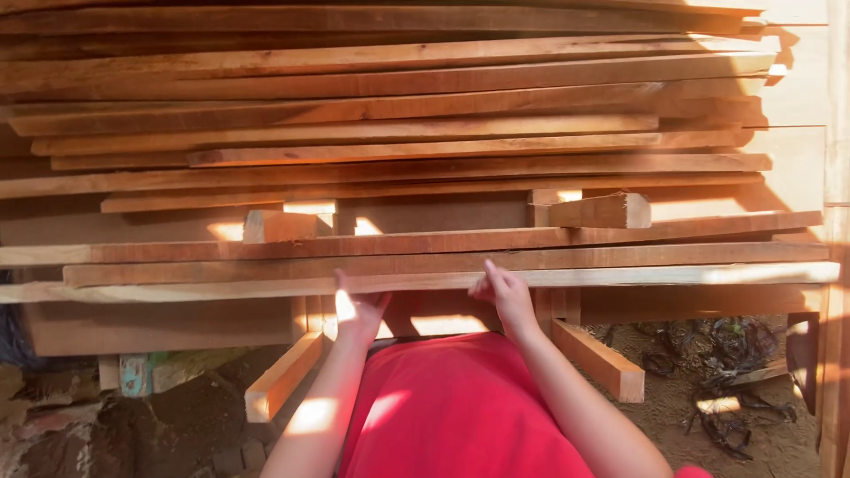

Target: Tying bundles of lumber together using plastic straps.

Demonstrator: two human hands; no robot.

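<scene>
- The big stack of long, reddish-brown sawn timber planks fills most of the view, layer on layer, every board lying flat with its long axis running left to right across the picture.
- The pale, long wooden plank at the near edge of the stack is the one in hand; it lies level, its long axis left to right, one end reaching far right and the other passing off to the left, its narrow edge facing the person.
- Short wooden cross battens sit between layers as spacers, and angled support pieces jut out beneath, towards the person.
- The red shirt of the person fills the bottom middle; bare earth floor with dark debris lies to the right.
- The left hand presses up against the plank's near edge, fingers spread rather than closed round it.
- The right hand rests on the same edge just beside it, fingers laid on top, not clenched; the two hands are near each other but apart.
- Judging by this, the step in hand is taking hold of the near plank at its middle; a next move would call for a firm grip and keeping the long board level.
</scene>
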